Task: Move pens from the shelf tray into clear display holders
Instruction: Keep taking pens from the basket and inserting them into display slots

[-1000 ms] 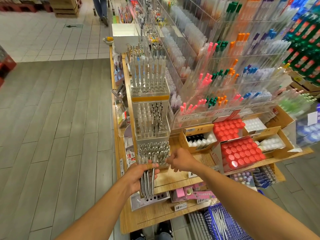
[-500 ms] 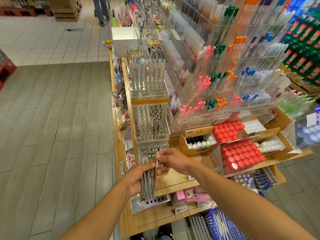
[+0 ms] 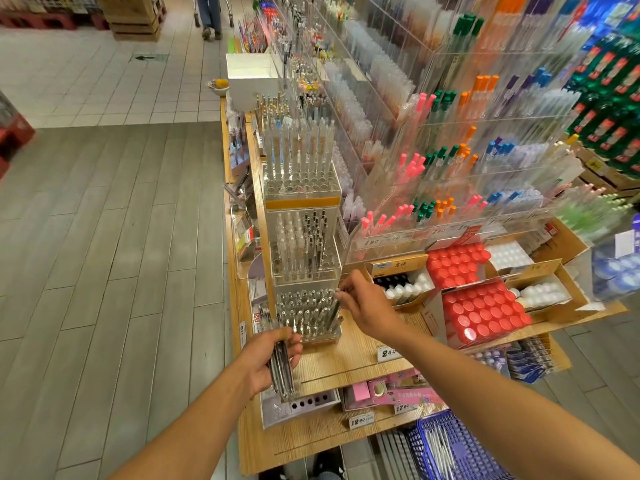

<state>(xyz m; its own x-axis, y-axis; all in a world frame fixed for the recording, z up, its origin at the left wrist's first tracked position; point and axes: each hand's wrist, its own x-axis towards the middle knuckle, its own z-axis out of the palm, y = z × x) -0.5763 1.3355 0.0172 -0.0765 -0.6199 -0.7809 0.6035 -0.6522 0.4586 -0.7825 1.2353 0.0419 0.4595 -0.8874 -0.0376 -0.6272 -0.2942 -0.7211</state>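
From the head camera, I take the lowest clear holder [image 3: 306,315] as my landmark; it stands on the wooden shelf [image 3: 349,362], under two more clear holders stacked above it. My left hand [image 3: 268,363] is just in front of this holder and a little to its left, and its fingers [image 3: 294,342] are curled around a bundle of silver pens [image 3: 282,370], which stand almost upright in my grip. Below this hand, in front of the holder, I see a white tray with round holes [image 3: 304,403]. My right hand [image 3: 367,303] is at the right edge of the holder, and its fingers pinch one single pen [image 3: 335,311] near the top end; the tip points down toward the holes at the holder's right side, but whether it has already entered a hole, I cannot tell. I judge these pens to be light, stiff and smooth, so the bundle may slip or spread if I loosen my left grip. I think one pen is best taken near its upper end, between thumb and two fingers, so the lower end stays free to find the hole. The holder looks like hard plastic, rigid but easy to push, so I should press gently.
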